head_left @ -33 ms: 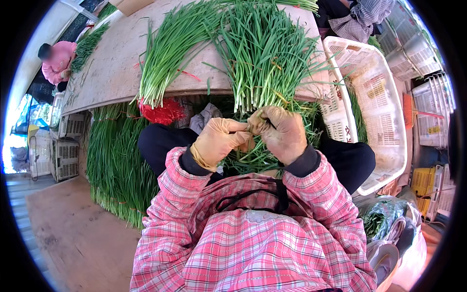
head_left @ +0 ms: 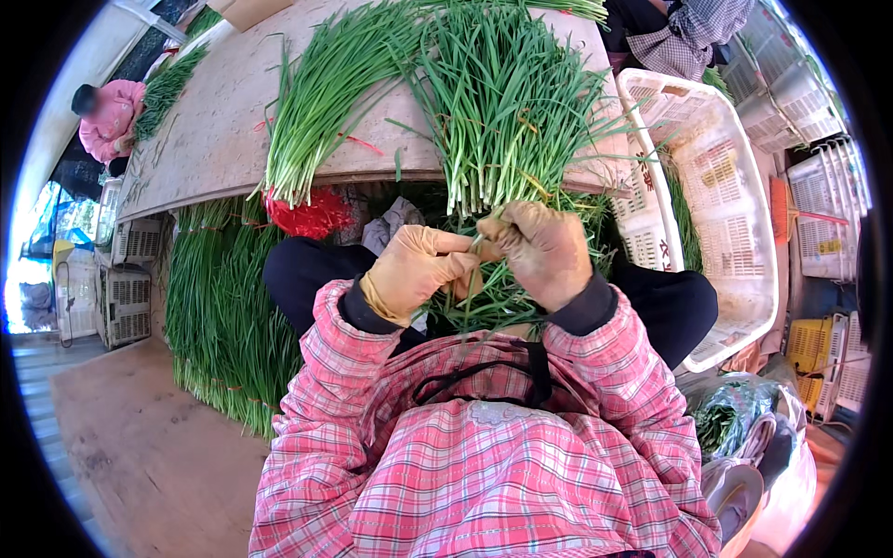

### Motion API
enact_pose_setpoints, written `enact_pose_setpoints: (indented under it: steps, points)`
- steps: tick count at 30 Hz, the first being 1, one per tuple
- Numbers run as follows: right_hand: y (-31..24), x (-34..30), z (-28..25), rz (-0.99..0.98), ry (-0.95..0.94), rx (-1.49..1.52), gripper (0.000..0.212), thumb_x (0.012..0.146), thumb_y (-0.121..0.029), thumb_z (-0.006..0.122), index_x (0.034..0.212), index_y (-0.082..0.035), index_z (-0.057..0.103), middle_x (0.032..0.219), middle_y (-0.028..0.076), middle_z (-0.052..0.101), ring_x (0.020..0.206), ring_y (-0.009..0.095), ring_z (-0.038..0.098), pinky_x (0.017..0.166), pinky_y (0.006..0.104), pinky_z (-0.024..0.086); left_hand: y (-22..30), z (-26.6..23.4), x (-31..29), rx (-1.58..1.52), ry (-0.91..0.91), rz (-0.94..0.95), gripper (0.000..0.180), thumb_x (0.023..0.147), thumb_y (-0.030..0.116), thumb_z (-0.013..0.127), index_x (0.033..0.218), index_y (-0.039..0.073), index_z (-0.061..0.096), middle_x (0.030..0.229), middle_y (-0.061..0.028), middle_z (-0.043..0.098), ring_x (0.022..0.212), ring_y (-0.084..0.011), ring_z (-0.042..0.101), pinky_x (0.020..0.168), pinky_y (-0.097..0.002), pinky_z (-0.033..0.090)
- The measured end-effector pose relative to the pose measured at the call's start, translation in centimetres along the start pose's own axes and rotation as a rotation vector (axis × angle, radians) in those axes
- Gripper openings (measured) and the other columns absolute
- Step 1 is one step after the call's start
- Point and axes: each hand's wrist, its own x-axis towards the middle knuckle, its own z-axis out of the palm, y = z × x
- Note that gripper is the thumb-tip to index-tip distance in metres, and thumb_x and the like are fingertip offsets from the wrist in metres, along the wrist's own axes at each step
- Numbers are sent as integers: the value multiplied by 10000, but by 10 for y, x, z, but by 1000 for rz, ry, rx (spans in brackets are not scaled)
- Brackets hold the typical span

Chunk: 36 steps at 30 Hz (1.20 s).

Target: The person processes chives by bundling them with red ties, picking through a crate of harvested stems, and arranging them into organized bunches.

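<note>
Left hand: gloved, curled closed around the pale root ends of the chive bundle, pinching stalks just beside your right hand.
Right hand: gloved, fingers closed on the same stalk ends, touching the left hand at the bundle's base.
Bundle position: its leaves fan out over the front edge of the bench, while the root ends hang off towards your lap.
Second bundle: lies on the bench just to the left, apart from your hands.
Grip advice: keep both hands close together at the root ends so the stalks stay aligned; pinch only the few stalks you mean to pull, and don't crush the rest.
Watch for: loose stalks slipping down onto the heap of chives by your left knee.
Nearby: white crate stands at your right.
</note>
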Motion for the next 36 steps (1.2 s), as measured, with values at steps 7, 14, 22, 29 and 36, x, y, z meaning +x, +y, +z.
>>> enact_pose_setpoints:
  steps: [7,14,22,29,36]
  points:
    - [17,-18,-64,180,-108,-161,371,742,-44,702,1092,-1,587,1032,96,596,897,172,565,824,313,467,-8,-9,-1,-168,-94,-61,318,912,110,547,1208,-4,540,796,-80,663,680,-112,599,638,-238,487]
    - [7,-12,-3,278,-154,202,232,842,-129,637,1000,40,622,919,147,610,855,224,599,781,325,464,-14,8,12,-153,15,102,502,886,76,568,1356,26,399,840,-54,651,714,-99,598,648,-220,462]
    - [4,3,12,162,-124,190,162,855,-110,629,967,7,615,768,150,627,646,239,582,632,306,476,0,-6,14,-8,176,292,363,853,6,575,1215,13,558,953,-44,646,830,-78,565,748,-225,453]
    - [13,-4,11,145,-118,8,180,798,-103,690,924,12,631,792,164,640,685,290,622,651,320,491,13,3,18,4,357,210,208,884,143,558,971,7,690,785,-33,669,678,-74,584,625,-207,458]
    - [18,-10,4,260,-115,147,143,807,-83,689,888,29,650,765,111,638,677,153,587,643,277,474,0,-14,18,27,226,229,215,909,194,576,883,-1,662,676,-19,624,573,-67,549,539,-203,430]
